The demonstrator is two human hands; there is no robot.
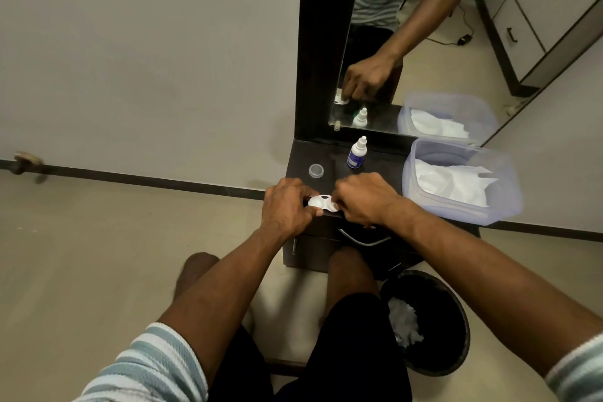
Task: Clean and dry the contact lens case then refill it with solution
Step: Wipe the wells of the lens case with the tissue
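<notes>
The white contact lens case (319,201) lies at the front edge of the small dark table (385,166). My left hand (288,207) grips the case's left end. My right hand (367,197) is closed over its right end, and a bit of white shows under those fingers; whether that is a cap or tissue I cannot tell. A small white solution bottle (357,153) with a blue label stands upright behind the hands. A clear round cap (316,170) lies to the bottle's left.
A clear plastic box (424,153) holding white tissues sits on the table's right side. A mirror (424,42) rises behind the table. A black bin (450,303) with crumpled tissue stands on the floor at the right, beside my knees. Drawers with handles (362,240) face me.
</notes>
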